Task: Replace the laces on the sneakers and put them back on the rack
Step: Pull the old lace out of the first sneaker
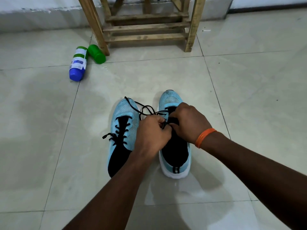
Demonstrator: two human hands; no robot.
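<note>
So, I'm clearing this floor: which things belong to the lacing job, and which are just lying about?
Job: laced sneaker, sneaker under the hands, black lace pinched by left hand and right hand, wooden rack.
Lying about: blue-ended bottle on its side, green container beside it.

the bottle (77, 63) lying on the floor has a printed label, too blurred to read.

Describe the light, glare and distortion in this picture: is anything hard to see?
Head view: soft indoor light; the glossy floor tiles carry pale glare and dim shadows beside the sneakers; the wide lens bends tile joints and the wooden rack; the black lace pinched by left hand and right hand blends into the dark tongue.
</note>
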